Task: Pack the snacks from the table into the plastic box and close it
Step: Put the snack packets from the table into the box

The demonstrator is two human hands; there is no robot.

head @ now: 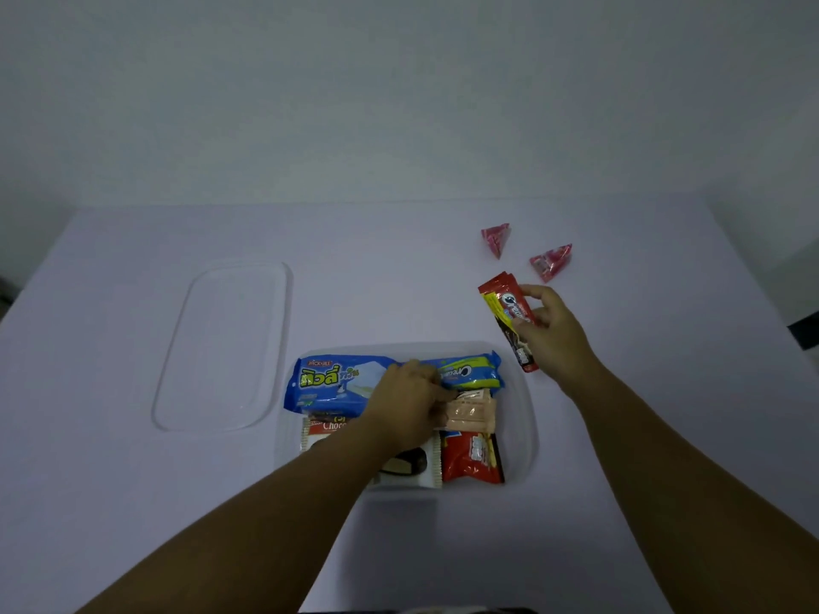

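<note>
A clear plastic box [525, 418] stands in front of me with several snack packs in it: a blue wafer pack [330, 383], a blue and green cookie pack [474, 374], a peach packet [472, 412], a white chocolate-pie pack [325, 429] and a red pack [469, 456]. My left hand [410, 403] reaches into the box and rests on the packs, its fingers on the peach packet. My right hand [554, 334] holds a long red snack pack [507, 314] just above the box's far right corner. Two small pink triangular candies [496, 238] [551, 261] lie on the table beyond it.
The box's clear lid [221, 347] lies flat on the white table [133, 502] to the left of the box. A pale wall rises behind the table's far edge. A dark object [804, 334] shows at the right edge.
</note>
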